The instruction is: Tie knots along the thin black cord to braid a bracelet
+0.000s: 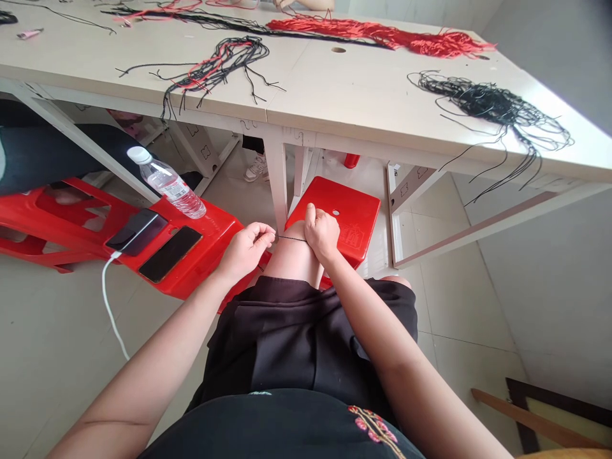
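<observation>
At centre frame the left hand (246, 250) and right hand (321, 233), each pinching one end, stretch a thin black cord (291, 238) taut across the raised knee (292, 261), seemingly mid-knot, so tightening calls for a steady, even pull.

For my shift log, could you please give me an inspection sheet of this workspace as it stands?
Surface: pale laminate table, bare between the cord bundles.
Job's things: thin black cord held taut across the knee.
Clutter: red cord bundle, black cord bundle and mixed red-and-black cord bundle on the table; clear plastic water bottle and two dark phones on a red plastic stool.
Hands: left hand and right hand each pinch the thin black cord.
Cables: white charging cable from one phone, hanging toward the floor.
Surroundings: second red square stool under the table; pale tiled floor.
</observation>
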{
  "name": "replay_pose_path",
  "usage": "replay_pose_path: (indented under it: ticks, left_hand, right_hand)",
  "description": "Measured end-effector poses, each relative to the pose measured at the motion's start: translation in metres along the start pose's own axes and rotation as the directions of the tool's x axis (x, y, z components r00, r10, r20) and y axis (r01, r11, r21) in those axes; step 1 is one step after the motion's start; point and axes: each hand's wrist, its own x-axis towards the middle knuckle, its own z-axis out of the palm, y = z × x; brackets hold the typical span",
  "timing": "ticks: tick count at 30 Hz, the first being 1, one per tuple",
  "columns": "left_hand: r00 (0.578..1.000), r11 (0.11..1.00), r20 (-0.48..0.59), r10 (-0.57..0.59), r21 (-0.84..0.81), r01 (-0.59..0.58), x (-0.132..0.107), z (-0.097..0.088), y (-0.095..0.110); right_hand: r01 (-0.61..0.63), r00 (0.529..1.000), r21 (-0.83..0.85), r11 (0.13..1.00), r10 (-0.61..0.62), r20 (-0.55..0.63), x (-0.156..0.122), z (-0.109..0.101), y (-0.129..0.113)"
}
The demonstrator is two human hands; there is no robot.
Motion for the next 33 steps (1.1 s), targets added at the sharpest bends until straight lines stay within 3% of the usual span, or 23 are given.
replay_pose_path:
  ticks: [17,25,33]
  left_hand:
    - [0.997,0.983,-0.059,0.049,0.181,-0.038,0.001,0.005,-0.006]
    - [0.999,0.981,-0.044,0.008,0.192,0.0,0.001,0.007,-0.01]
    - [1.0,0.996,-0.018,0.01,0.091,-0.008,-0.001,0.002,-0.013]
  right_hand:
    - [-0.002,1.0,0.0,1.0,0.002,-0.002,-0.001,0.001,0.001]
    - [0.002,1.0,-0.012,1.0,-0.002,0.006,-0.001,0.001,0.0]
    - [0.002,1.0,-0.021,1.0,-0.002,-0.006,-0.001,0.002,0.0]
